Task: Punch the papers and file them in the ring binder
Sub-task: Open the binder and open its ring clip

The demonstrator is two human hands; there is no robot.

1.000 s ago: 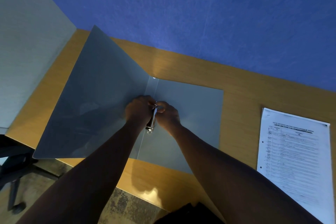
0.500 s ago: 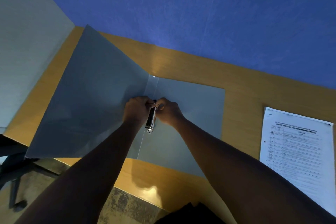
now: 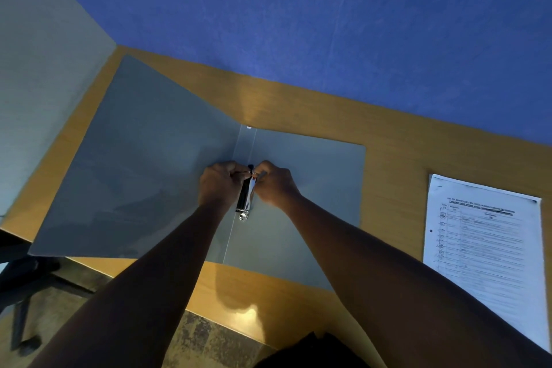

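A grey ring binder (image 3: pixel 143 176) lies open on the wooden desk, its left cover raised and tilted. Along its spine sits the chrome ring mechanism (image 3: pixel 245 199). My left hand (image 3: pixel 221 185) and my right hand (image 3: pixel 274 185) meet at the far ring of the mechanism, each pinching one side of it. The ring itself is mostly hidden by my fingers. A stack of printed papers (image 3: pixel 484 248) with punched holes on its left edge lies flat at the right of the desk, apart from both hands.
The wooden desk (image 3: pixel 394 152) ends at a blue partition (image 3: pixel 298 24) at the back and a grey panel (image 3: pixel 38 84) at the left. A black chair base (image 3: pixel 21 293) stands on the floor at the lower left.
Both hands stay at the far ring of the mechanism. The fingers have shifted slightly on the ring; the binder and the papers have not moved.
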